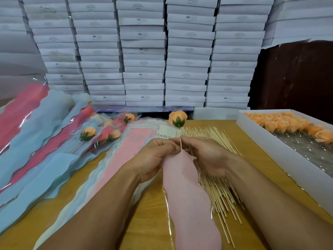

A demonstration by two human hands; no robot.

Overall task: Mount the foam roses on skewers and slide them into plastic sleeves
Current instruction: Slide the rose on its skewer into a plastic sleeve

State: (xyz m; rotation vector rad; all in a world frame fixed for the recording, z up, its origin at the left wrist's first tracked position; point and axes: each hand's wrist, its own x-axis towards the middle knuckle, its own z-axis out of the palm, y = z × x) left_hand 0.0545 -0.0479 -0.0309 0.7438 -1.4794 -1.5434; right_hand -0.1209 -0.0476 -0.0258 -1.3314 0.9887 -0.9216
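left hand (155, 156) pinches the mouth of the pink sleeve (187, 199), holding it open, while right hand (205, 156) pinches the skewer (180, 141) so its tip feeds in; the rose (178, 118) stands above the sleeve, not yet inside. loose skewers (221, 188) lie right of the sleeve, the rose box (281, 159) beyond, filled sleeves (100, 136) to its left
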